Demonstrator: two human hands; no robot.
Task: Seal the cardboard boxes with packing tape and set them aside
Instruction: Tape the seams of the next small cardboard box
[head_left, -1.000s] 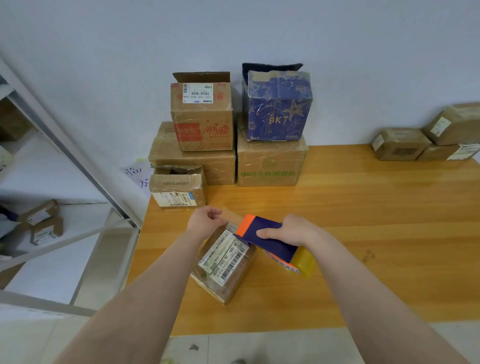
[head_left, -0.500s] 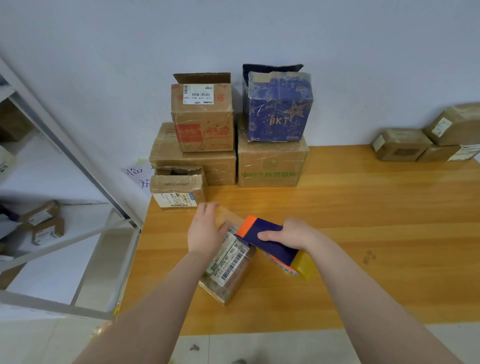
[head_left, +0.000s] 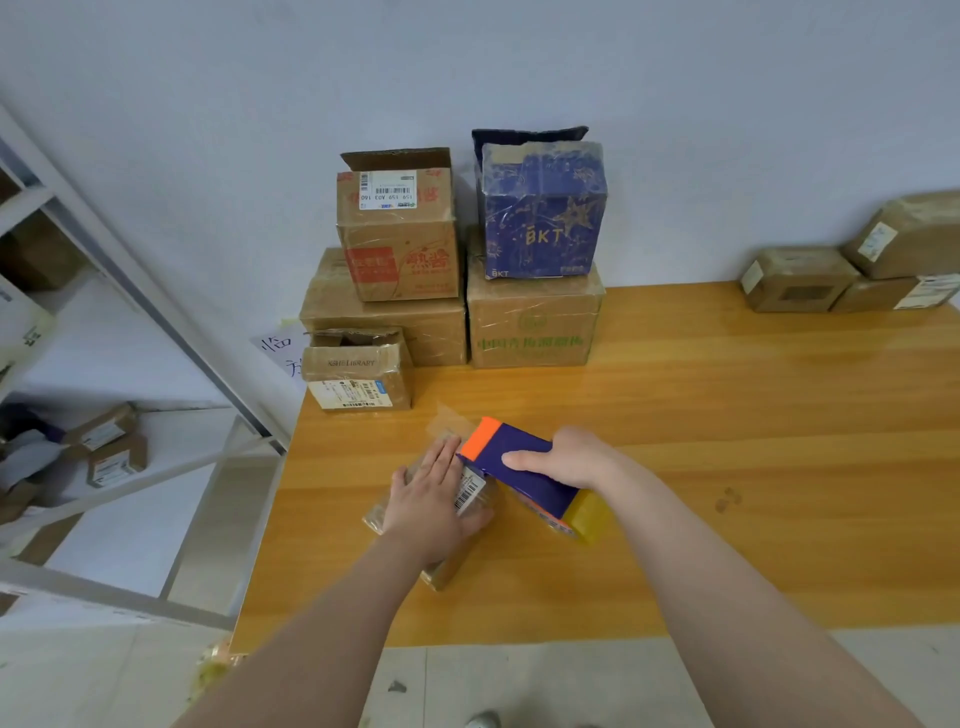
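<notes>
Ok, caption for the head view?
Left hand flat on the small box, right hand gripping the tape dispenser beside it.

A small brown cardboard box (head_left: 448, 569) with a white barcode label (head_left: 470, 493) on top lies flat, turned diagonally, near the counter's (head_left: 727, 467) front left. A navy tape dispenser (head_left: 524, 470) sits tilted with its orange front end at the box's far right edge and a yellowish tape roll (head_left: 587, 517) at its near end. By the wall stand a little taped box (head_left: 358, 371), two larger brown boxes (head_left: 535, 327), an open-flapped box (head_left: 397, 234) and a blue BKT box (head_left: 543, 218) stacked on them, and three sealed boxes (head_left: 800, 278) far right.
</notes>
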